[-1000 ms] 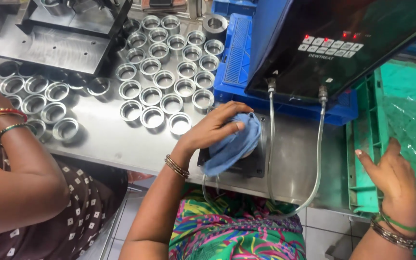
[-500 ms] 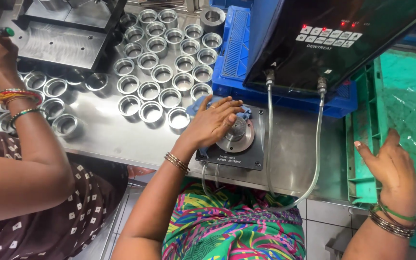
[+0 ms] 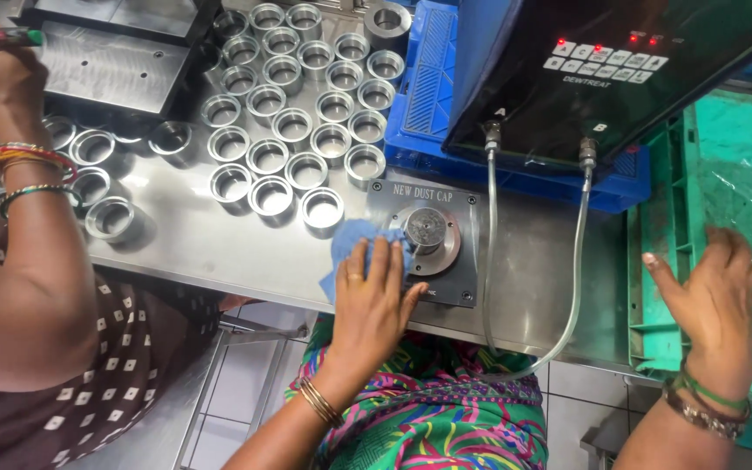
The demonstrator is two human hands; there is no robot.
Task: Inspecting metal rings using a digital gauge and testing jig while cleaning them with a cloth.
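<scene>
Blue cloth (image 3: 347, 246), which covered the round fixture (image 3: 429, 233) a second ago, now lies pressed flat beside it under the left hand (image 3: 374, 300) on the counter (image 3: 219, 239), baring the fixture, while the right hand (image 3: 714, 296) rests open, holding nothing, on the green crate (image 3: 654, 261), metal rings (image 3: 306, 113) beyond.

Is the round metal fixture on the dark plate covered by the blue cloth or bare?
Bare. The round fixture shows fully; the blue cloth lies bunched beside it under the left hand.
</scene>
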